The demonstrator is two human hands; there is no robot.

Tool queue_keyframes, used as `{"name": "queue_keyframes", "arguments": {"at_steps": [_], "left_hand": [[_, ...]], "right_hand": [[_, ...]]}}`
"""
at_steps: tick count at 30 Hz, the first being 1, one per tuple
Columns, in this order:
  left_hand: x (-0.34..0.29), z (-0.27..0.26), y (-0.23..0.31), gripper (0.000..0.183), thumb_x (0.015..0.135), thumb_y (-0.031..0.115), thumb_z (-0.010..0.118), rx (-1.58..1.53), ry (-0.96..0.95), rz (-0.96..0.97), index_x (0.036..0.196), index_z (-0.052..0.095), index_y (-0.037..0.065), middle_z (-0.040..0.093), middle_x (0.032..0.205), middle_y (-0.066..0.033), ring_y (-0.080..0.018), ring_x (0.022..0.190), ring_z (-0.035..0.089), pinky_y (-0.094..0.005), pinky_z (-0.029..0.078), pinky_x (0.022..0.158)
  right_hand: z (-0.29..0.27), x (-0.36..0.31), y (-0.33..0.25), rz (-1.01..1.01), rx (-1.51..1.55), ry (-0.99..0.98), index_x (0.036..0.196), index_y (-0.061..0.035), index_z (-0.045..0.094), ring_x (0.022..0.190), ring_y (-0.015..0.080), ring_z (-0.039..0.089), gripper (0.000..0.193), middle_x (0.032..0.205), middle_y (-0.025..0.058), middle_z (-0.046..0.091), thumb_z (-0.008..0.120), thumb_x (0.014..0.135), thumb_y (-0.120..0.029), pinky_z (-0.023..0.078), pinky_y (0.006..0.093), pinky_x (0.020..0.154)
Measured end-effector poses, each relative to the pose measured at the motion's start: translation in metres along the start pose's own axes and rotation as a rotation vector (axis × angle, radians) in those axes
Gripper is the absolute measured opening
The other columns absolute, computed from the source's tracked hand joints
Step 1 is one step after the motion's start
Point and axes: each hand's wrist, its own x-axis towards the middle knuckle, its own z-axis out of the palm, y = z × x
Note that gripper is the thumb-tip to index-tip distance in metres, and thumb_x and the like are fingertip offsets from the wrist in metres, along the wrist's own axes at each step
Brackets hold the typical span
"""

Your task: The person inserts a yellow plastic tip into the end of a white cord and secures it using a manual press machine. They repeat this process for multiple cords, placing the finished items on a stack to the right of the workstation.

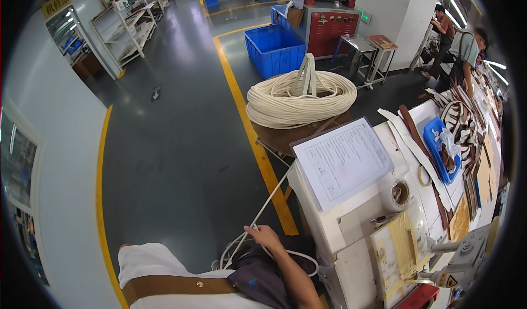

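Observation:
My right hand is closed around a thin off-white cord, beside the near left corner of the machine table. From the hand the cord stretches up and away toward a large coil of the same cord, which sits on a stand with a pale upright frame in its middle. Slack loops of cord hang below and around my hand, over dark cloth. No left hand shows; only a sliver of skin peeks past a white sleeve or shirt, crossed by a brown strap.
On the white machine table lie a printed sheet and a tape roll. Beyond are a blue tray, leather strips and a sewing machine head. A blue crate stands past the coil. Co-workers are at far right.

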Motion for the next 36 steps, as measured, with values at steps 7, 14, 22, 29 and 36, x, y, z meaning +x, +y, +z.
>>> {"name": "queue_keyframes", "arguments": {"at_steps": [7, 14, 22, 29, 36], "left_hand": [[-0.004, 0.030, -0.029, 0.035, 0.097, 0.042, 0.061, 0.151, -0.103, 0.124, 0.094, 0.072, 0.009, 0.072, 0.076, -0.0069, -0.0256, 0.070, 0.070, -0.0412, 0.054, 0.063], [-0.105, -0.145, 0.184, 0.040, 0.097, 0.042, 0.061, 0.338, 0.013, 0.553, 0.089, 0.070, 0.004, 0.069, 0.073, -0.0116, -0.0258, 0.070, 0.069, -0.0431, 0.051, 0.065], [-0.173, -0.208, 0.304, 0.026, 0.098, 0.028, 0.071, -0.554, -0.190, 1.068, 0.100, 0.070, 0.002, 0.060, 0.070, -0.0009, -0.0071, 0.066, 0.056, -0.0272, 0.042, 0.057], [-0.108, -0.190, 0.342, 0.036, 0.101, 0.026, 0.064, -0.889, -0.142, 1.245, 0.076, 0.068, 0.001, 0.066, 0.074, -0.0029, -0.0093, 0.063, 0.059, -0.0255, 0.045, 0.055], [0.146, -0.147, 0.307, 0.050, 0.084, 0.033, 0.076, -0.323, 1.107, 0.342, 0.127, 0.059, 0.013, 0.062, 0.121, -0.0148, -0.0369, 0.121, 0.056, -0.0507, 0.046, 0.098]], "right_hand": [[0.025, 0.031, 0.021, -0.006, -0.369, 0.281, 0.141, -0.0115, 0.054, 0.110, 0.0380, 0.069, 0.077, 0.106, 0.0206, 0.074, 0.078, 0.076, -0.044, 0.053, 0.0490, 0.095], [0.010, 0.008, 0.003, -0.414, -0.305, 0.067, 0.159, -0.0223, 0.029, 0.098, 0.0459, 0.069, 0.094, 0.103, 0.0238, 0.073, 0.074, 0.077, -0.027, 0.054, 0.0501, 0.088], [0.010, -0.087, 0.010, -0.509, -0.086, -0.252, 0.119, 0.0006, 0.067, 0.106, 0.0187, 0.065, 0.039, 0.110, 0.0088, 0.070, 0.074, 0.093, -0.029, 0.053, 0.0331, 0.090], [0.006, -0.184, 0.026, -0.880, 0.232, 0.238, 0.110, -0.0068, 0.072, 0.082, 0.0152, 0.071, 0.018, 0.082, 0.0049, 0.070, 0.068, 0.098, -0.020, 0.056, 0.0309, 0.070], [0.007, -0.289, 0.045, -0.956, 0.309, 0.706, 0.079, 0.0024, 0.071, 0.052, 0.0203, 0.062, 0.030, 0.066, 0.0103, 0.069, 0.064, 0.097, -0.020, 0.048, 0.0306, 0.050]]}}
